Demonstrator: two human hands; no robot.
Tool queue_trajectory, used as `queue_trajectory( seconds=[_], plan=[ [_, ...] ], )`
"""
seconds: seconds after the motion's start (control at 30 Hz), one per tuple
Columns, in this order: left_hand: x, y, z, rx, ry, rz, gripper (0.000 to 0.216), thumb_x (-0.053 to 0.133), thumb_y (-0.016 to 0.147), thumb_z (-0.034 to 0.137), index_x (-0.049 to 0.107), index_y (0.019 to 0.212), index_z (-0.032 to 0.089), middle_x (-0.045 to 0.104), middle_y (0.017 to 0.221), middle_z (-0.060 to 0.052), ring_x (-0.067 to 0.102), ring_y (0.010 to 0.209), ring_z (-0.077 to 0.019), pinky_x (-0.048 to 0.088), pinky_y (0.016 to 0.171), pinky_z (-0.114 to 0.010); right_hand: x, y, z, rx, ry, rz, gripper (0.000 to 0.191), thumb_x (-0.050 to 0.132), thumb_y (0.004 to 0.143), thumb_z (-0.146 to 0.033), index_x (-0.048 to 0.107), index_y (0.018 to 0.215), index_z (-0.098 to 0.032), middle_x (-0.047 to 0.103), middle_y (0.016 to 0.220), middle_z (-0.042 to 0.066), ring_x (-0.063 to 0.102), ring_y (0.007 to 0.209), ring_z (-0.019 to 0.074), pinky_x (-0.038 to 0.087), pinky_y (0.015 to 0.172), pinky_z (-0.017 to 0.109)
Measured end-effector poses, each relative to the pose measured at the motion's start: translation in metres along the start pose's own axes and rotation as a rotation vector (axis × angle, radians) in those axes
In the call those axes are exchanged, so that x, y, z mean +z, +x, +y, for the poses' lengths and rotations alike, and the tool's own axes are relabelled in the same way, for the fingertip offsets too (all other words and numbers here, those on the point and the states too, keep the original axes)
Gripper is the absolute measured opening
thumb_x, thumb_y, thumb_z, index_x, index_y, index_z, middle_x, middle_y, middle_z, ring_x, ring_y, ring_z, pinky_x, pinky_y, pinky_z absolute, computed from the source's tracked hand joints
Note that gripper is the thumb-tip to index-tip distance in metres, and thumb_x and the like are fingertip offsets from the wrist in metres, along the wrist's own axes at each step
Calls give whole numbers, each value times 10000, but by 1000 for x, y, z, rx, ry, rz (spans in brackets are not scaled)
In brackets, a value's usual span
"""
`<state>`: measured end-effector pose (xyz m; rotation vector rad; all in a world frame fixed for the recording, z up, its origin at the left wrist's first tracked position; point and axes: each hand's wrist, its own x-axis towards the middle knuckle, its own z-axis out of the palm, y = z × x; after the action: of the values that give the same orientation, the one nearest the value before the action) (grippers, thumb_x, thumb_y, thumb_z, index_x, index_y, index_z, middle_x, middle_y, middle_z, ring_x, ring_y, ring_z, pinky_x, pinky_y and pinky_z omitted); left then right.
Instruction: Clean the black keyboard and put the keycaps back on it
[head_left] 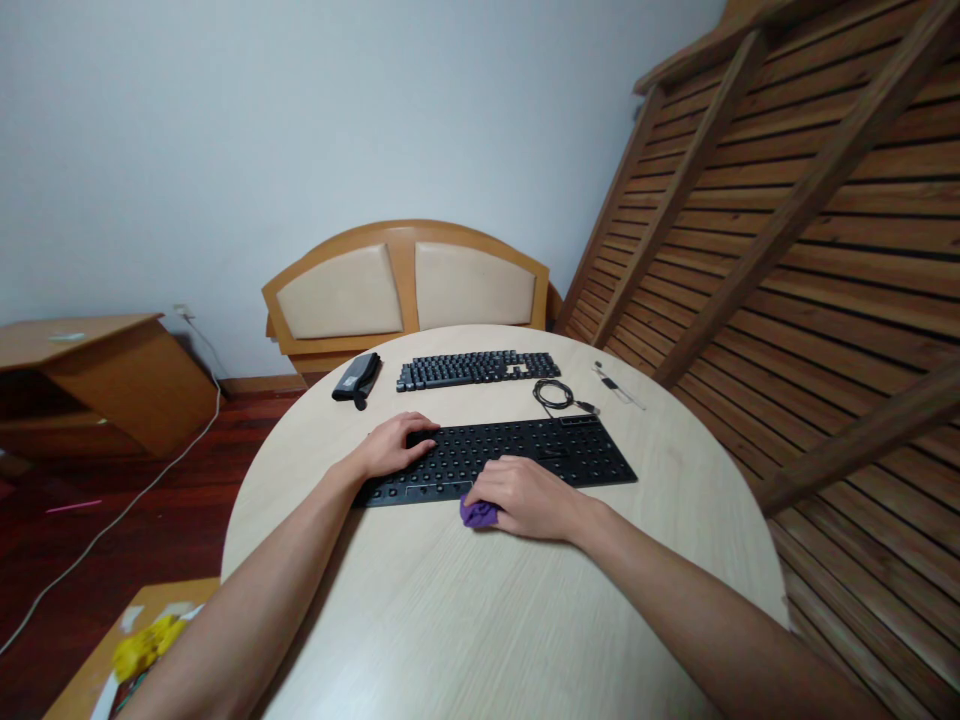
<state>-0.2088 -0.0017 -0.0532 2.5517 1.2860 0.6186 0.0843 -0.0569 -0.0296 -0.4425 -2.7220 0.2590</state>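
A black keyboard base (499,452) with its keycaps off lies at a slight slant on the round table (480,600), small switch stems showing in rows. My left hand (391,445) rests on its left end, fingers stretched toward the far edge and thumb apart on the board. My right hand (529,495) is closed around a bunched purple cloth (478,512) at the near edge, right of the middle. Part of the cloth is hidden under the fingers. Behind the base, a coiled black cable (553,395) lies with its USB plug to the right.
Loose black keycaps (469,369) stand in keyboard-like rows at the back of the table. A dark folded pouch (356,378) lies back left, a thin wire tool (619,386) back right. A wooden slatted panel (825,200) leans along the right; a headboard (409,285) stands behind.
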Motion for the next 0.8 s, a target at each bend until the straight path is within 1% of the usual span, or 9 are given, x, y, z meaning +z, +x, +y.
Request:
queue_trajectory(
  seconds=[0.1, 0.17, 0.23, 0.33, 0.4, 0.5, 0.63, 0.73, 0.8],
  plan=[
    [0, 0, -1, -2, -8, -16, 381, 532, 968, 435, 716, 1192, 188, 707, 1211, -107, 654, 1132, -274, 497, 1045, -430, -11, -4, 5, 90, 106, 70, 139, 641, 972, -290, 725, 1049, -211, 771, 991, 36, 678, 900, 194, 484, 855, 327],
    [0, 1, -1, -11, -13, -21, 376, 537, 963, 439, 721, 1179, 192, 710, 1203, -103, 657, 1130, -275, 496, 1047, -432, -18, -10, 16, 205, 181, 177, 170, 617, 981, -278, 719, 1103, -219, 761, 1060, 47, 684, 966, 193, 499, 888, 325],
    [0, 1, -1, -17, -17, -17, 371, 541, 957, 440, 725, 1167, 195, 712, 1196, -101, 659, 1126, -277, 498, 1046, -435, -24, -19, 35, 341, 226, 307, 216, 569, 989, -256, 711, 1149, -225, 744, 1114, 58, 684, 1011, 196, 510, 911, 333],
    [0, 1, -1, -18, -16, -13, 360, 541, 955, 433, 722, 1166, 204, 712, 1196, -95, 660, 1122, -273, 501, 1043, -435, -30, -36, 77, 500, 184, 497, 299, 510, 985, -277, 700, 1212, -233, 721, 1186, 78, 665, 1104, 225, 497, 998, 390],
    [0, 1, -1, -18, -12, -14, 356, 543, 955, 430, 719, 1171, 209, 711, 1200, -91, 660, 1122, -271, 503, 1040, -434, -36, -49, 110, 654, 136, 634, 322, 499, 968, -300, 701, 1215, -253, 714, 1244, 57, 650, 1161, 226, 481, 1047, 395],
    [0, 0, -1, -19, -6, -26, 358, 542, 958, 426, 715, 1179, 205, 705, 1214, -93, 660, 1125, -271, 505, 1036, -431, -51, -72, 159, 812, 56, 744, 373, 514, 951, -371, 661, 1247, -198, 708, 1250, 110, 659, 1131, 258, 501, 1020, 432],
    [0, 0, -1, -19, -1, -31, 345, 541, 965, 408, 707, 1189, 205, 703, 1222, -95, 658, 1130, -267, 504, 1039, -428, -76, -104, 216, 1071, -74, 783, 405, 609, 880, -413, 676, 1143, -113, 727, 1121, 200, 689, 1002, 300, 534, 929, 451],
    [1, -1, 0, -24, -2, -22, 335, 542, 969, 394, 698, 1206, 215, 698, 1229, -89, 659, 1126, -259, 507, 1038, -426, -91, -128, 251, 1210, -138, 716, 320, 584, 878, -354, 725, 1037, -114, 756, 1007, 190, 709, 909, 296, 551, 857, 423],
    [1, -2, 1, -26, -3, -19, 333, 544, 971, 392, 694, 1213, 219, 696, 1230, -85, 659, 1127, -255, 511, 1035, -426, -98, -141, 269, 1254, -178, 657, 295, 563, 879, -310, 752, 999, -117, 767, 970, 185, 718, 885, 293, 553, 829, 396]
  ],
)
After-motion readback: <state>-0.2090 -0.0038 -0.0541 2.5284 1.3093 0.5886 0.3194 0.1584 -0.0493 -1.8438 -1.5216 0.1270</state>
